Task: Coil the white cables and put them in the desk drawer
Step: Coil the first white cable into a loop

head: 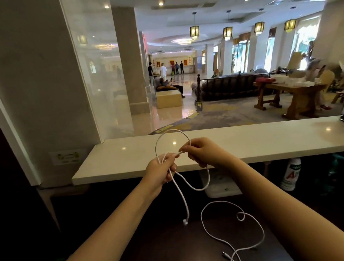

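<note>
Mid-coil above the near dark worktop (154, 245), the left hand (162, 170) grips gathered loops of one white cable (171, 130) while the right hand (201, 153) pinches its strand, probably to lay another loop; a second cable (219, 201) lies loose near right.

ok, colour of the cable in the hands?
White; the cable shows best in the head view.

Cable held above desk.
Left hand (162, 170) and right hand (202, 151) grip white cable (180, 188); another cable (233, 236) lies loose on desk (165, 249).
</note>
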{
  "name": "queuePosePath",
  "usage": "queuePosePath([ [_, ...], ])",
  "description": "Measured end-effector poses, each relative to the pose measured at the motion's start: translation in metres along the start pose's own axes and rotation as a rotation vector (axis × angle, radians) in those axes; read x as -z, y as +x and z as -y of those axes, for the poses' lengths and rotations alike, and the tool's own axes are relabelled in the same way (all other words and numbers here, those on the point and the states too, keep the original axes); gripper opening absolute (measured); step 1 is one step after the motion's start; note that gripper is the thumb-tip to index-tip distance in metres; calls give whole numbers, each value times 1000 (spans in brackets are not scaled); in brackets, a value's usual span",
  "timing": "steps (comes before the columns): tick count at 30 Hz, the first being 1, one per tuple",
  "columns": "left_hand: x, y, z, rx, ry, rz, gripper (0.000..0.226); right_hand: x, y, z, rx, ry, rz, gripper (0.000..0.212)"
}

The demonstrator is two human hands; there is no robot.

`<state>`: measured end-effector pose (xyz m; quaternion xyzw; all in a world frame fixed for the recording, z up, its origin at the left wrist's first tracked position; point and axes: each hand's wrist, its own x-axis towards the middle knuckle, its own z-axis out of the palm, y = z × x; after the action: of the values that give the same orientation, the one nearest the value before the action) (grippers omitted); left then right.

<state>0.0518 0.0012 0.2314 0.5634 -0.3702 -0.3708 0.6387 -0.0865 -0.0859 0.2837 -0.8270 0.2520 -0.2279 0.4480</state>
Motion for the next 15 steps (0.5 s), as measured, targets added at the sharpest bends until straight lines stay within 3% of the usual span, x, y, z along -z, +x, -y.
queuePosePath([
  [3, 8, 1, -2, 59, -43, -74, 20, 9, 2, -7, 4, -38, 109, 23],
  [5, 17, -1, -4, 144, -187, -20, 21, 17, 3, -14, -3, 9, 156, 19],
  [9, 39, -5, -3, 305, -485, 118, 25, 36, 9, -31, -86, 350, -51, 22],
  [13, 47, -9, 3, 327, -486, 81, 24, 44, 12, -45, -232, 772, -213, 15],
  [15, 47, -8, 5, 329, -453, 31, 25, 45, 10, -49, -247, 863, -233, 15],
])
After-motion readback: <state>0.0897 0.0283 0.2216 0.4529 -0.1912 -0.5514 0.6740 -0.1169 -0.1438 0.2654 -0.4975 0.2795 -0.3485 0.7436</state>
